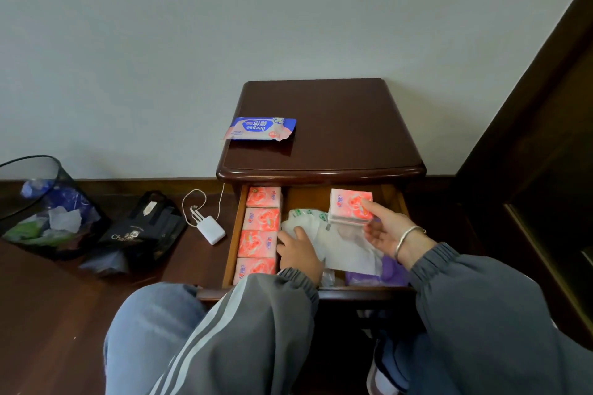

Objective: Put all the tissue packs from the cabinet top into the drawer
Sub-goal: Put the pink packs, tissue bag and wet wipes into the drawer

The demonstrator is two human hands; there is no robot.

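Note:
A dark wooden cabinet stands against the wall with its drawer pulled out. Several pink tissue packs lie in a row along the drawer's left side. My right hand is shut on another pink tissue pack, holding it over the drawer's back right part. My left hand rests flat on white wrappers in the middle of the drawer, just right of the row. A blue and pink wet-wipe pack lies on the cabinet top near its left edge.
A purple packet sits at the drawer's front right. On the floor to the left are a white charger with cable, a black bag and a mesh waste bin. Dark furniture stands at the right.

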